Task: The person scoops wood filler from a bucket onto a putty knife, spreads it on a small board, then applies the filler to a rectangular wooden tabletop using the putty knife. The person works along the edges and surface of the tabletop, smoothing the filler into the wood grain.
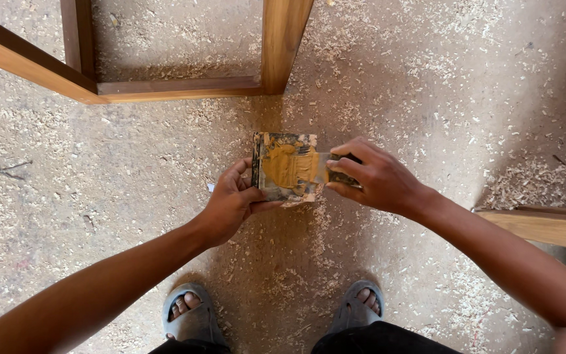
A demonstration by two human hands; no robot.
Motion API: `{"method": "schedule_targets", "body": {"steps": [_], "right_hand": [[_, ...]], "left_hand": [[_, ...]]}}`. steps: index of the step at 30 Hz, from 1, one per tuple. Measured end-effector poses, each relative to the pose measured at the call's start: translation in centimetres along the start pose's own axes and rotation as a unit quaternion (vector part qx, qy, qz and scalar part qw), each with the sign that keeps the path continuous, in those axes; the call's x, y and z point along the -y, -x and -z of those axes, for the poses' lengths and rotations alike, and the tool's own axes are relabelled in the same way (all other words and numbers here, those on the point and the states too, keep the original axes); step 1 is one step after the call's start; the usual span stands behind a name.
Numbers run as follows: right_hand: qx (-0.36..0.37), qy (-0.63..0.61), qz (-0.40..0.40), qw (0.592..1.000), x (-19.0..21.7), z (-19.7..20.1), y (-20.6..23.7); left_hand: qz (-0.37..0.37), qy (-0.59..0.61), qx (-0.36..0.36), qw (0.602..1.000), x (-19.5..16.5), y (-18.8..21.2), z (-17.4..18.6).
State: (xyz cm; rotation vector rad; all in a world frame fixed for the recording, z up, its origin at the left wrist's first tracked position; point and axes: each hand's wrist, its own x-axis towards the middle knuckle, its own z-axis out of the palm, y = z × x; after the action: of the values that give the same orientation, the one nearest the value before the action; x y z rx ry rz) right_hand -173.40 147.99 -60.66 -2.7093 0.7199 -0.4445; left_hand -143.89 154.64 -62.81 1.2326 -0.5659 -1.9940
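Reaching forward from the lower left, the left hand (234,200) cups a small square board (286,167) from its left edge, thumb over the top face and fingers (242,172) curled beneath, clamped on the board. The board is held in the air above the floor (132,177), roughly level, its top smeared with yellow-brown putty (289,167). The right hand (375,177) comes in from the right with the wrist bent inward, its fingers together and pinched on a putty knife (325,169) whose flat blade lies on the board's right half. Below, two feet in grey sandals (194,314) stand on the floor, strewn with wood shavings. A wooden frame (185,85) stands beyond the board near the top edge of the view, and a wooden plank (545,226) juts in from the right, close under the right forearm. Between frame, plank and feet the floor lies open around both hands.
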Motion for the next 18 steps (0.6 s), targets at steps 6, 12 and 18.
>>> {"method": "schedule_targets", "body": {"steps": [6,12,18], "right_hand": [[0.027,0.003,0.031,0.999,0.5,-1.8,-1.7],[0.019,-0.017,0.037,0.999,2.4,-0.7,-3.1],[0.026,0.012,0.023,0.999,3.0,-0.2,-3.3]], "left_hand": [[0.000,-0.031,0.009,0.999,-0.3,0.5,-0.3],[-0.014,-0.056,0.014,0.998,-0.5,0.4,-0.6],[-0.023,-0.064,0.012,0.998,-0.5,0.5,-0.6]]}}
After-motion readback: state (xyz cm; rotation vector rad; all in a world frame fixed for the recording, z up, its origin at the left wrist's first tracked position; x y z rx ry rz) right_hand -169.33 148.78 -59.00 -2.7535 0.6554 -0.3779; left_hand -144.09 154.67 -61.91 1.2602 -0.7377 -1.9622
